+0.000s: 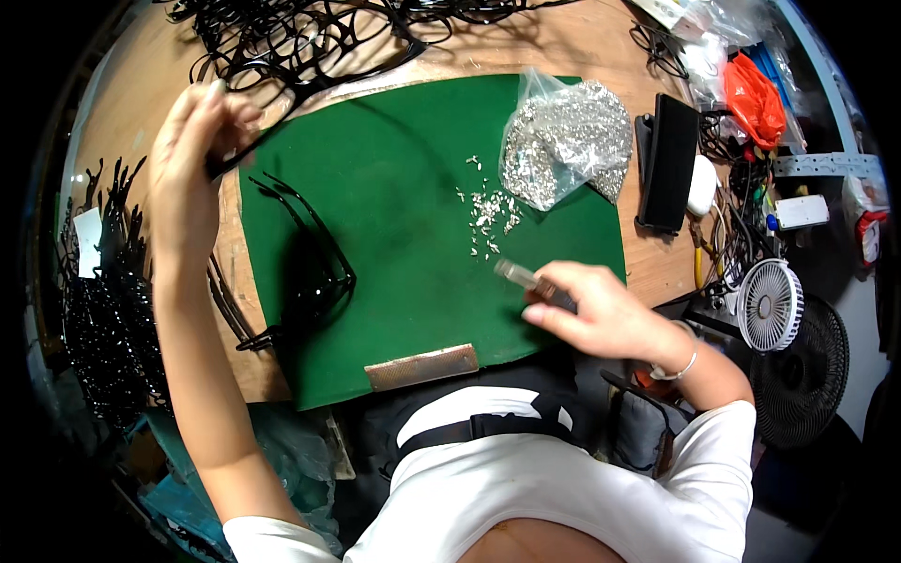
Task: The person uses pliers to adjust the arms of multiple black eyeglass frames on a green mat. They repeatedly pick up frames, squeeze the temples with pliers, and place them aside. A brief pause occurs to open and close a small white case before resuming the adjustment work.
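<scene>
My left hand (199,141) is raised at the far left of the green mat (404,235), fingers curled round a black glasses frame (282,105) beside the pile. In my right hand (596,305), low over the mat's right side, is a short tool with a clear tip (514,273); its exact kind is unclear. Just beyond that tip lie tiny silvery pieces (490,214), loosely scattered. Dark glasses (324,289) rest on the left of the mat, temples pointing away from me. Another pair of black temples (225,305) sticks out over the mat's left edge.
A heap of black frames (324,42) covers the far side. Bundled black temples (113,281) stand left. A clear bag of silvery pieces (568,141) sits far right, near a black case (668,164). A ridged strip (420,367) lies at the front edge; a white fan (770,305) stands right.
</scene>
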A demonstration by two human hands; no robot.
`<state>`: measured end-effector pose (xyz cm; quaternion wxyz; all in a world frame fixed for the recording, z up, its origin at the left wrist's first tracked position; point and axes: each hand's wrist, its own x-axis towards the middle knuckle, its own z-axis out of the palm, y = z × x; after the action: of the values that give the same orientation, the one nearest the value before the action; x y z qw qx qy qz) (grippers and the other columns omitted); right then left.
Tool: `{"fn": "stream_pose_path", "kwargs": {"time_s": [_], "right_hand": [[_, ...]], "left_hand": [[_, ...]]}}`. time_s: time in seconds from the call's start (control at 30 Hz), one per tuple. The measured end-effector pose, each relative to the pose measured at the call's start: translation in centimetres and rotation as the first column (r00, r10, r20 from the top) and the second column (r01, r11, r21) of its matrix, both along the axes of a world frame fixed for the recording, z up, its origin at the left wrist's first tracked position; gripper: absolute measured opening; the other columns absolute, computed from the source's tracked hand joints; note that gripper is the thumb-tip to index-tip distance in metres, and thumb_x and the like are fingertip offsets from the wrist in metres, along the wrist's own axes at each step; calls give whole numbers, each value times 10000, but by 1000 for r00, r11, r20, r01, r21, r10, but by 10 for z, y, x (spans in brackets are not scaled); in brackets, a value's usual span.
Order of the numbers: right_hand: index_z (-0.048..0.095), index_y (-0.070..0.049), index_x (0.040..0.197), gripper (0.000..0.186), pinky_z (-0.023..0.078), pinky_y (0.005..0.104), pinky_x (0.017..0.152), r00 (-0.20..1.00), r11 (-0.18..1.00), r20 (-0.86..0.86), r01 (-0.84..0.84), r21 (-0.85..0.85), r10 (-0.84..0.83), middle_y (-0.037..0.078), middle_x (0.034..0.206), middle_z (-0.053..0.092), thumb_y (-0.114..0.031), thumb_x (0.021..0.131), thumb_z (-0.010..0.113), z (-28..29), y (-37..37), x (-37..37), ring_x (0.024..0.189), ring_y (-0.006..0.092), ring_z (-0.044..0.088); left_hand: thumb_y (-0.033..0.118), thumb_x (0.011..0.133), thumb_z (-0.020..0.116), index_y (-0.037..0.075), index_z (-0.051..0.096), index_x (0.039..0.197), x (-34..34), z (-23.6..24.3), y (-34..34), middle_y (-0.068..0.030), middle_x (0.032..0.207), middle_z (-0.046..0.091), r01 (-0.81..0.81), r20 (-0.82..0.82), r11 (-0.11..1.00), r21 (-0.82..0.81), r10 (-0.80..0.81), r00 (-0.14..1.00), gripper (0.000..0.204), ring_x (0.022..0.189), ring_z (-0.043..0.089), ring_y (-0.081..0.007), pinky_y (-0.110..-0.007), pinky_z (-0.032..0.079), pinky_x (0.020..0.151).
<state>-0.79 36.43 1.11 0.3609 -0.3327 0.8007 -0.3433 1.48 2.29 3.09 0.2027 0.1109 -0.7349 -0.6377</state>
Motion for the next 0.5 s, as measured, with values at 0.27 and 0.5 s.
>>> {"fn": "stream_pose_path", "kwargs": {"time_s": [0.27,0.5], "right_hand": [[527,2,844,153,471,441,673,936,997,-350,13,80,16,184,782,570,-74,731,596,-39,-16,-9,747,369,580],[519,17,819,138,469,441,677,903,993,-422,-39,112,83,182,764,561,-58,720,581,-47,-11,0,742,364,577]], "left_hand": [[158,884,510,-51,327,1123,98,58,102,-127,589,507,5,-76,711,703,67,995,367,347,457,-139,-242,419,349],[-141,665,668,1,127,1335,141,11,162,-222,967,604,103,-24,765,636,-115,993,873,694,592,-143,-293,510,735]]}}
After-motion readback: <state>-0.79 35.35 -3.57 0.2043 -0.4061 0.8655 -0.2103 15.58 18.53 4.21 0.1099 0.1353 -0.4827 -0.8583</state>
